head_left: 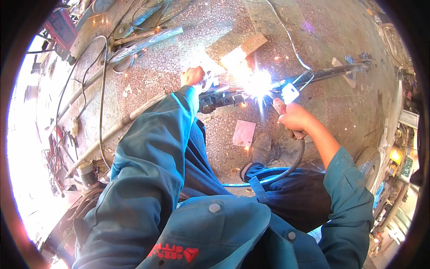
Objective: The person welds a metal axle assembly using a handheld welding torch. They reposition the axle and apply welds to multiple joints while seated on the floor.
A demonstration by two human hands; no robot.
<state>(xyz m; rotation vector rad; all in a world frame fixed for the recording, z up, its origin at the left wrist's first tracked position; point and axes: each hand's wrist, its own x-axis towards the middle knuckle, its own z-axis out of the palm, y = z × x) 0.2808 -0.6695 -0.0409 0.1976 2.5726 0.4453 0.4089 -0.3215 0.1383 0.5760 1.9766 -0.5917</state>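
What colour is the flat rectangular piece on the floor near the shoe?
Pink; the flat rectangular piece shows best in the head view.

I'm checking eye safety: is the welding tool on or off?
On: a blazing arc flares near the welding tool in the right hand.

I see my left hand [193, 77] by a dark bar's [221, 99] left end, its grip lost in glare, right hand [295, 117] around a torch [279, 106], arc [259, 85] blazing between, pink plate [244, 133] on the floor [345, 121]
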